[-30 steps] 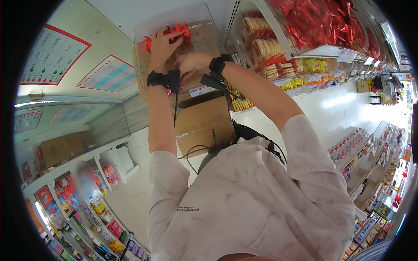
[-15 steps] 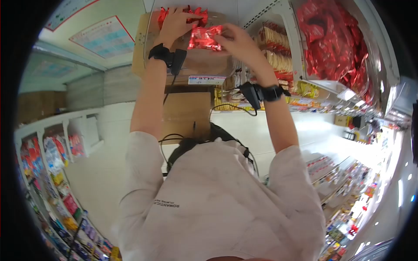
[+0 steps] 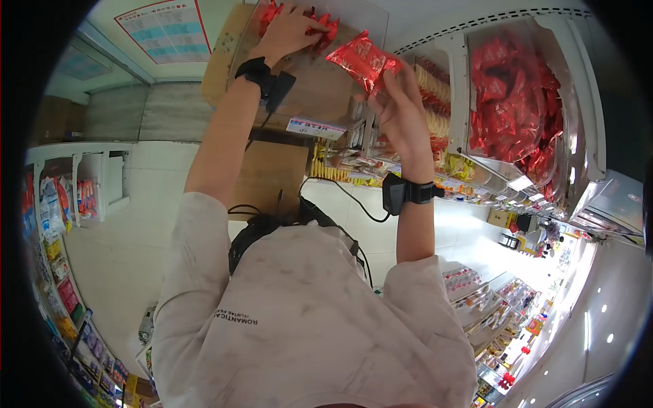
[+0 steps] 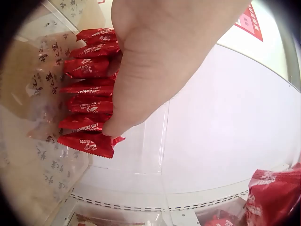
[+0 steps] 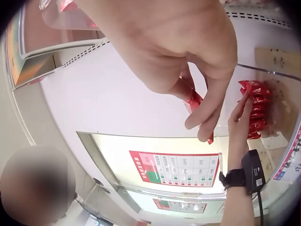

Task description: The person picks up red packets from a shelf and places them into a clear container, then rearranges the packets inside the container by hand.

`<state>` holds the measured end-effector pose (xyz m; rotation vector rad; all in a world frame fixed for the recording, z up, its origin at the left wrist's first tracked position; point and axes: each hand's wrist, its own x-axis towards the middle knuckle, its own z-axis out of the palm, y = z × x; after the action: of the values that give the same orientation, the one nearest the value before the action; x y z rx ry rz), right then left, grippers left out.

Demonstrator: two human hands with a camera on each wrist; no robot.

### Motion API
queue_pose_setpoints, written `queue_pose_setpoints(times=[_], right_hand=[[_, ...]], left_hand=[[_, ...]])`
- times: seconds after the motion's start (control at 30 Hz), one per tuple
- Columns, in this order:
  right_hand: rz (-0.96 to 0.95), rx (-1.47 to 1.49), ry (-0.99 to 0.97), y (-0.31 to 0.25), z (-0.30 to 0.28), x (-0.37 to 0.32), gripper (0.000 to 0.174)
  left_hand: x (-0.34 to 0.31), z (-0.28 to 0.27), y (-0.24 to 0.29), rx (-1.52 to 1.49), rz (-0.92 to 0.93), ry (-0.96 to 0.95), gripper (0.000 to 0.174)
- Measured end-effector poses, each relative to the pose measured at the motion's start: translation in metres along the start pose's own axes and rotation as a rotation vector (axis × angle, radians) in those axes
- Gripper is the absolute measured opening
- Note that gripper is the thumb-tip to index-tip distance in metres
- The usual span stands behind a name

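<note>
Nearest, in the lower middle of the head view, is a pale, grey-mottled shirt [image 3: 306, 333] with small dark lettering at left. Beyond it, right of upper centre, the right hand [image 3: 407, 119] pinches one end of a red packet [image 3: 362, 61] between thumb and fingers. The packet is pillow-shaped, of glossy red film that throws bright highlights, with crimped ends and pale lettering; it is held aslant in the air at the right edge of a clear bin [image 3: 306, 98]. In the right wrist view only slivers of it show between the curled fingers.

At the upper left of centre, the left hand [image 3: 289, 35] rests over a row of red packets [image 4: 89, 104] inside the bin, its fingers apart and extended across them; some fingertips are hidden. In the left wrist view the row runs down the left of centre: about seven packets stand on edge, face to face, with serrated ends, white print including "COOKIES GIFT" and a small white emblem. The thumb touches the lower end of the row.

A price label [image 3: 315, 128] is fixed to the bin's front, with a brown carton [image 3: 272, 170] below it. Farther off, a heap of red packets [image 3: 507, 102] fills a clear container at upper right; a red-bordered notice [image 3: 165, 30] hangs at upper left.
</note>
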<state>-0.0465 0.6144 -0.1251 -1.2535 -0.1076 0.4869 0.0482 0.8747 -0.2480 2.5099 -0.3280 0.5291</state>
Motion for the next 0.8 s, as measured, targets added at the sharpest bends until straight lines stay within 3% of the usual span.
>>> queue_pose_setpoints(times=[0.13, 0.23, 0.3, 0.4, 0.43, 0.53, 0.57, 0.8], right_hand=[[-0.005, 0.189, -0.025, 0.007, 0.001, -0.001, 0.029], [0.013, 0.313, -0.075, 0.008, 0.006, -0.001, 0.020], [0.016, 0.380, -0.101, 0.007, 0.011, 0.000, 0.017], [-0.145, 0.124, -0.068, 0.017, 0.016, 0.006, 0.021], [-0.191, -0.061, -0.002, 0.016, 0.019, 0.004, 0.033], [-0.268, -0.243, 0.116, 0.014, 0.032, 0.003, 0.048], [-0.214, -0.300, 0.122, 0.015, 0.026, 0.005, 0.056], [-0.220, -0.134, 0.146, 0.017, 0.026, 0.005, 0.061]], left_hand=[[0.001, 0.004, -0.004, 0.027, 0.023, -0.055, 0.027], [0.001, 0.029, -0.018, 0.089, 0.037, 0.098, 0.028], [0.002, 0.031, -0.020, 0.099, 0.033, 0.087, 0.028], [0.001, 0.026, -0.017, 0.059, 0.013, 0.047, 0.028], [0.001, 0.025, -0.016, 0.037, 0.004, 0.032, 0.028], [0.001, 0.020, -0.013, 0.056, 0.005, 0.019, 0.028], [0.000, 0.018, -0.011, 0.052, 0.001, 0.018, 0.028], [0.001, 0.018, -0.011, 0.000, -0.019, 0.010, 0.028]])
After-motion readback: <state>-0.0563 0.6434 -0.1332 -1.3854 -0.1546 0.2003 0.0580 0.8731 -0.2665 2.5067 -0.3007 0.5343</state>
